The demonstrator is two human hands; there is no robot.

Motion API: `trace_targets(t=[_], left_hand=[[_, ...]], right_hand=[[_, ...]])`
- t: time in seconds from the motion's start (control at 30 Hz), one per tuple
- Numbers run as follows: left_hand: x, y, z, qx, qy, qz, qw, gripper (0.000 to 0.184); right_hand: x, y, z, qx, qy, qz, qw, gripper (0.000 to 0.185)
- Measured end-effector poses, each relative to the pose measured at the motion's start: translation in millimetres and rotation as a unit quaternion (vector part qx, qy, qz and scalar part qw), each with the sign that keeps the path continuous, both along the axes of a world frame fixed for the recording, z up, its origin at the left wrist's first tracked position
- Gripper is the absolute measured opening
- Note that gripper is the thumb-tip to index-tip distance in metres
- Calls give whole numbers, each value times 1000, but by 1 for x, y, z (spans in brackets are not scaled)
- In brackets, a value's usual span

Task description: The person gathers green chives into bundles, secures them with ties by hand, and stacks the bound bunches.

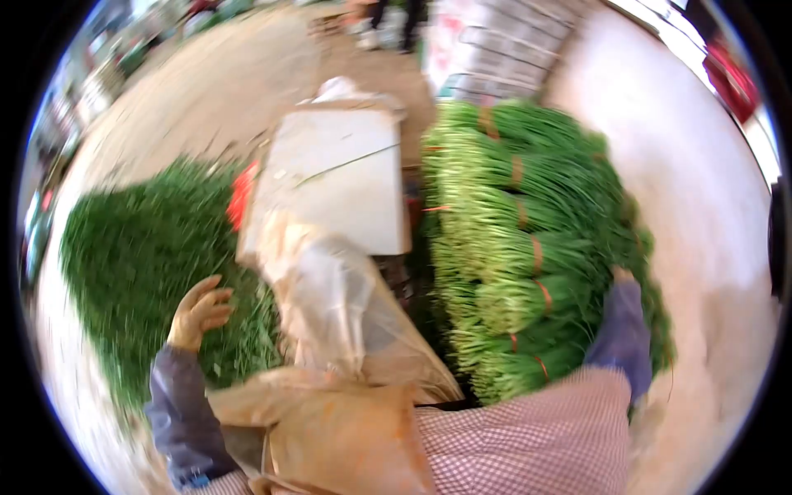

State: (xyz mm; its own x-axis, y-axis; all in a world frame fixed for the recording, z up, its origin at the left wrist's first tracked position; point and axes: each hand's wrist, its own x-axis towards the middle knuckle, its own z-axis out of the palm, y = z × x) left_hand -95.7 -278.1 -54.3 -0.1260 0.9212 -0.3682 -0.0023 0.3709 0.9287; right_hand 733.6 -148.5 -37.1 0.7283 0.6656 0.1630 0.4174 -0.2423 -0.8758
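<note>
My left hand is raised over a loose heap of green stalks, its fingers apart and nothing in them. On the right, my right hand reaches to the leafy side of a stack of tied green bundles; its fingers are mostly hidden, so any grip is unclear. Orange bands circle the bundles, whose pale ends face left. Between the two piles lies a white board with one long green stalk across it.
Clear plastic sheeting drapes over the board's near end. A red thing shows at its left edge. Behind the bundles stands a strapped white stack. A person's legs are at the top, and a person in red at upper right.
</note>
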Motion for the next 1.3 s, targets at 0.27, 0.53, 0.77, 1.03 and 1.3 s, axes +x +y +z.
trace_targets(t=[0.27, 0.53, 0.77, 1.03, 1.3], left_hand=[[-20, -66, 9, 16, 37, 31, 999, 70], [-25, -147, 13, 15, 49, 37, 998, 69], [-33, -201, 23, 9, 144, 175, 974, 71], [-38, -209, 22, -17, 182, 150, 972, 67], [-41, -199, 17, -7, 222, 121, 968, 66]], right_hand=[[-159, 57, 48, 129, -409, 206, 879, 33], [-566, 117, 47, -61, -132, 701, 698, 21], [-815, 188, -81, -145, -441, 765, 446, 24], [-863, 237, -177, -255, -647, 636, 334, 22], [-844, 230, -147, -241, -601, 667, 368, 30]])
